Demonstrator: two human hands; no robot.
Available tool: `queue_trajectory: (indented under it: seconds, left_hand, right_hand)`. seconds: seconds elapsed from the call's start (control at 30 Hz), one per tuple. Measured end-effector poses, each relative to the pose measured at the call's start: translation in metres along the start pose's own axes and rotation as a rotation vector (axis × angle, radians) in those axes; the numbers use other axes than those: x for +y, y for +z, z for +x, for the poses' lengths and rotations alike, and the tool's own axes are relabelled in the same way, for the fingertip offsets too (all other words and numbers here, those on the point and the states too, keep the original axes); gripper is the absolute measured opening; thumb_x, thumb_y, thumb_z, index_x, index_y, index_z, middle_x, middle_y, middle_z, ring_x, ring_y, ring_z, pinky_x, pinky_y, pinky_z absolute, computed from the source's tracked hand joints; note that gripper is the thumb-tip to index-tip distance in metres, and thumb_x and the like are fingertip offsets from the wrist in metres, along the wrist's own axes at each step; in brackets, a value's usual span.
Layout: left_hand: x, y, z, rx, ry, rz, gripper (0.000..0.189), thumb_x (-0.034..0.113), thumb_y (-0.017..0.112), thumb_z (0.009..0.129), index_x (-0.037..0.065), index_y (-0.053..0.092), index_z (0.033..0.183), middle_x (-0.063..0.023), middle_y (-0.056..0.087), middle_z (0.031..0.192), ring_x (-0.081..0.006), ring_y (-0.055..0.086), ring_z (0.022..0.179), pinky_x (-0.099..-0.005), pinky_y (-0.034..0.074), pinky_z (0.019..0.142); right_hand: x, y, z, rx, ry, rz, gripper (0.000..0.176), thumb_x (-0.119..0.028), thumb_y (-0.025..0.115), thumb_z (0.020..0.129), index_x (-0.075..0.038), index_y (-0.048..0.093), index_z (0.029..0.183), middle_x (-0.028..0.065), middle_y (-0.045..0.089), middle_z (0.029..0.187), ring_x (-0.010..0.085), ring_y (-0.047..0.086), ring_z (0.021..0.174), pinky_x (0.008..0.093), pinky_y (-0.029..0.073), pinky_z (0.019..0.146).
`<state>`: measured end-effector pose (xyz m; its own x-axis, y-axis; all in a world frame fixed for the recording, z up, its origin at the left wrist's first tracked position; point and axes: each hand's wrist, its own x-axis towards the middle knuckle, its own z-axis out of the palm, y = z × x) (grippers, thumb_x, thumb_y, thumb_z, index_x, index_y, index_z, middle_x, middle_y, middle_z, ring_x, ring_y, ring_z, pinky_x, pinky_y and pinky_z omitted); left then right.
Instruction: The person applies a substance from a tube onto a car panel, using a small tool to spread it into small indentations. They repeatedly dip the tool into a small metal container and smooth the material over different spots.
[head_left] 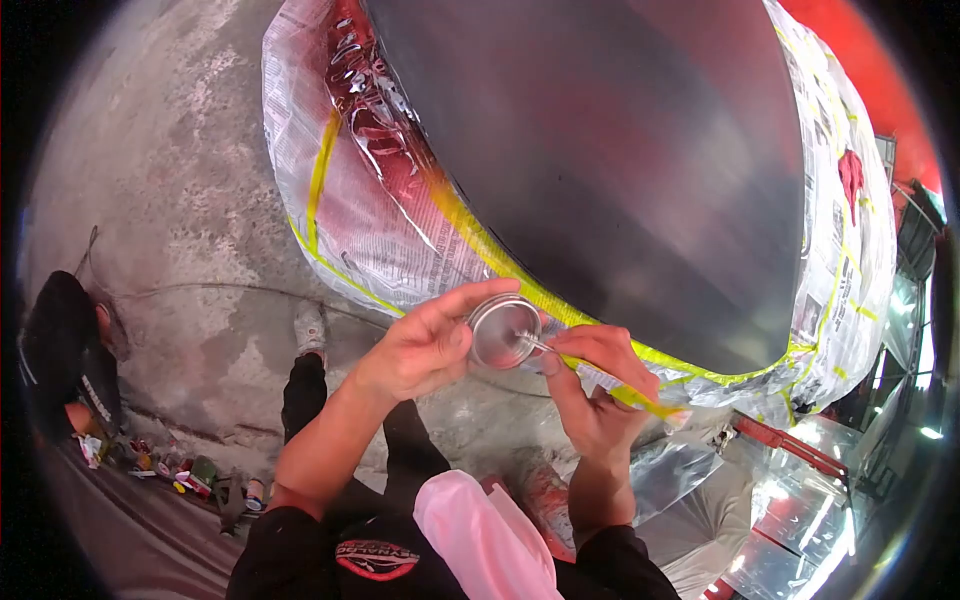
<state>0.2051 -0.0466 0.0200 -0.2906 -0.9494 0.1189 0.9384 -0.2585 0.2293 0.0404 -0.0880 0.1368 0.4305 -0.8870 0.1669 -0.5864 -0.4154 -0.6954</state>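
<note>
My left hand point(425, 345) is wrapped round a small round cup point(492, 340) with a shiny rim, tipped so its open mouth faces me. In my right hand point(600, 385) is a thin brush point(628, 393) with a yellow handle, gripped between thumb and fingers. Its pale tip sits inside the cup's mouth. Both hands are in front of the lower edge of a dark, smooth car panel point(620, 170). Yellow masking tape point(465, 220) follows that edge, with newspaper and plastic sheeting point(390, 230) outside it.
A person in dark clothing point(65, 350) is low at the left, near small cans and bottles point(190, 470) on the floor. A hose point(200, 287) crosses the concrete floor point(170, 180). A red metal bar point(790, 447) and plastic sheeting point(680, 475) lie at lower right.
</note>
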Motion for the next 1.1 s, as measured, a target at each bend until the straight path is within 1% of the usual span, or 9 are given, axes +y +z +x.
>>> queue_trajectory:
  seconds: [0.13,0.27,0.33,0.4,0.43,0.53,0.67,0.8,1.1]
  left_hand:
    - [0.003,-0.01,-0.006,0.009,0.028,-0.021,0.057,0.021,0.049,0.1,-0.002,0.026,0.146,-0.0169,0.047,0.138,-0.0255,0.047,0.128,-0.0372,0.042,0.104]
    - [0.016,-0.017,-0.018,0.009,0.014,-0.062,0.055,0.018,0.048,0.1,-0.003,0.026,0.146,-0.0182,0.048,0.138,-0.026,0.048,0.127,-0.0382,0.042,0.104]
    - [0.023,-0.021,-0.025,0.012,0.03,-0.09,0.055,0.016,0.048,0.1,-0.003,0.025,0.146,-0.0186,0.048,0.138,-0.0261,0.049,0.126,-0.0385,0.042,0.103]
    - [0.032,-0.03,-0.035,0.046,-0.008,-0.024,0.065,0.03,0.053,0.097,0.001,0.025,0.147,-0.028,0.044,0.139,-0.0387,0.05,0.125,-0.0493,0.037,0.106]
    - [0.037,-0.033,-0.038,0.035,-0.006,-0.033,0.065,0.03,0.053,0.097,0.001,0.025,0.147,-0.028,0.044,0.139,-0.0387,0.05,0.125,-0.0493,0.037,0.106]
    - [0.049,-0.04,-0.048,0.057,-0.007,0.02,0.064,0.03,0.054,0.096,0.002,0.026,0.147,-0.0282,0.045,0.138,-0.0405,0.05,0.124,-0.0513,0.036,0.106]
    - [0.061,-0.046,-0.056,0.036,-0.005,0.027,0.063,0.03,0.054,0.096,0.002,0.028,0.147,-0.0279,0.047,0.137,-0.0419,0.051,0.123,-0.0521,0.035,0.106]
    - [0.067,-0.052,-0.06,-0.012,0.001,-0.027,0.06,0.024,0.051,0.099,-0.001,0.026,0.147,-0.0243,0.044,0.141,-0.0353,0.05,0.126,-0.0456,0.035,0.107]
    - [0.064,-0.052,-0.056,0.008,-0.032,-0.065,0.059,0.022,0.051,0.098,-0.001,0.026,0.147,-0.0248,0.043,0.142,-0.0368,0.049,0.126,-0.0474,0.034,0.108]
  right_hand:
    - [0.001,0.006,-0.004,0.065,0.055,0.115,0.018,0.009,0.071,0.072,0.001,0.066,0.087,0.014,0.067,0.085,0.0241,0.062,0.083,0.0346,0.049,0.08]
    - [-0.011,0.028,-0.007,0.039,0.294,0.534,0.018,-0.002,0.071,0.073,0.004,0.063,0.088,0.023,0.064,0.089,0.0273,0.063,0.084,0.038,0.051,0.079]
    - [-0.019,0.041,-0.005,0.034,0.263,0.523,0.018,-0.002,0.071,0.073,0.004,0.062,0.088,0.023,0.064,0.089,0.0275,0.063,0.083,0.0378,0.051,0.079]
    - [-0.015,0.045,0.0,0.033,0.116,0.509,0.014,0.002,0.066,0.077,0.004,0.061,0.09,0.0225,0.065,0.091,0.0246,0.062,0.083,0.0341,0.05,0.077]
    - [-0.015,0.05,0.004,0.033,0.113,0.495,0.014,0.002,0.066,0.077,0.004,0.061,0.09,0.0225,0.065,0.091,0.0246,0.062,0.083,0.0341,0.05,0.077]
    - [-0.006,0.066,0.028,0.598,0.063,0.265,0.014,0.007,0.066,0.084,0.003,0.065,0.097,0.0143,0.068,0.096,0.0157,0.062,0.083,0.0245,0.049,0.072]
    - [0.0,0.073,0.061,0.649,0.111,0.145,0.014,0.003,0.067,0.086,0.002,0.066,0.099,0.0104,0.068,0.096,0.0089,0.058,0.075,0.0213,0.047,0.068]
    - [0.006,0.075,0.066,0.627,0.147,0.126,0.013,0.002,0.069,0.085,0.001,0.068,0.098,0.0095,0.068,0.096,0.0095,0.059,0.078,0.0222,0.047,0.071]
    - [0.008,0.07,0.063,0.567,0.216,0.082,0.014,0.0,0.071,0.083,0.002,0.069,0.096,0.0081,0.069,0.093,0.0117,0.061,0.083,0.0248,0.047,0.079]
